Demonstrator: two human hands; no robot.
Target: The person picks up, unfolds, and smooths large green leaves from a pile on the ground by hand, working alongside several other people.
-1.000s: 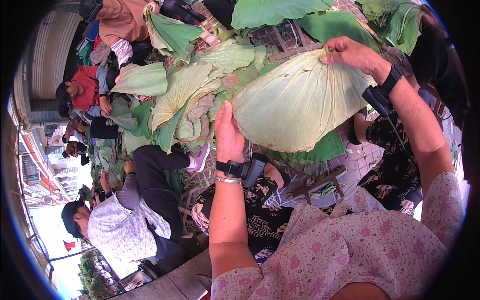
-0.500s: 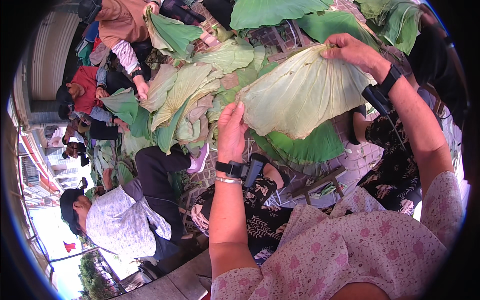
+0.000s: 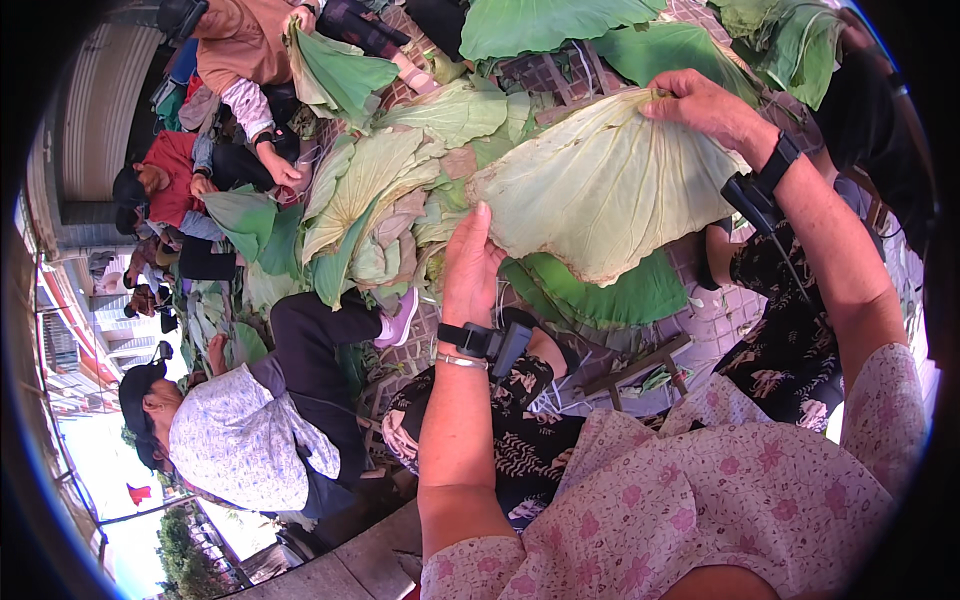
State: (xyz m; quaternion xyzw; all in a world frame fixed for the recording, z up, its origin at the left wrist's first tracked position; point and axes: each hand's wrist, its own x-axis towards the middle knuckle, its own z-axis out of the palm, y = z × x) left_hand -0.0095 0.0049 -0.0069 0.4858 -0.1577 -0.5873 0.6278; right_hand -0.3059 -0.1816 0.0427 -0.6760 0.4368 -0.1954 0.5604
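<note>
From here I see the bare right hand (image 3: 695, 106) angled leftward, thumb and fingers pinching the top of a large, pale-green, fan-shaped leaf (image 3: 600, 185) spread between 2 hands. The upright left hand (image 3: 470, 262) meets its edge; I can't tell whether those fingers clamp it.

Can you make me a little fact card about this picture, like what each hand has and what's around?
Held: pale leaf, wide, veined
Right grip: pinches its top edge
Left grip: at its left edge
Under it: green leaf, partly hidden
Left, beyond: leaf pile
Ground: bricks
People: several, at left
</note>
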